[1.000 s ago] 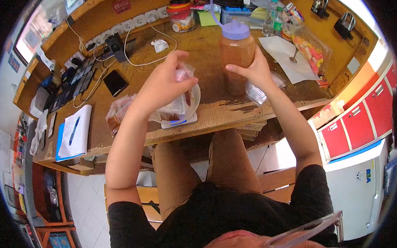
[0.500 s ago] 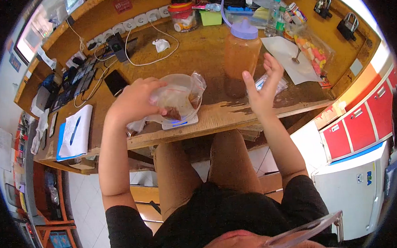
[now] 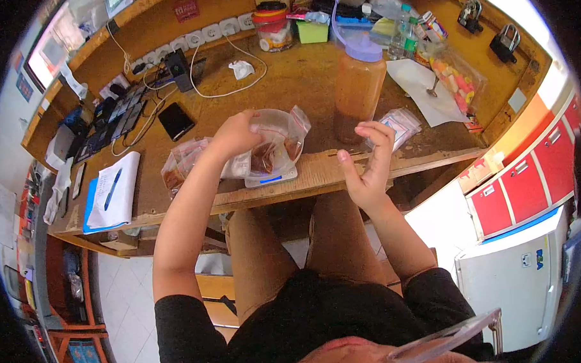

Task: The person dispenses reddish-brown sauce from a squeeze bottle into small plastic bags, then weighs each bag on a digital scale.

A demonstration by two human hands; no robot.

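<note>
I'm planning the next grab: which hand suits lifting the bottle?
Probably the right hand: it is open and close to the bottle, while the left hand is at the bowl.

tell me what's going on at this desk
Someone seated at a wooden desk has their left hand at a clear bowl on a small white scale, with small bags of brown stuff in it. Their right hand is open and empty, near a squeeze bottle standing upright.
</note>
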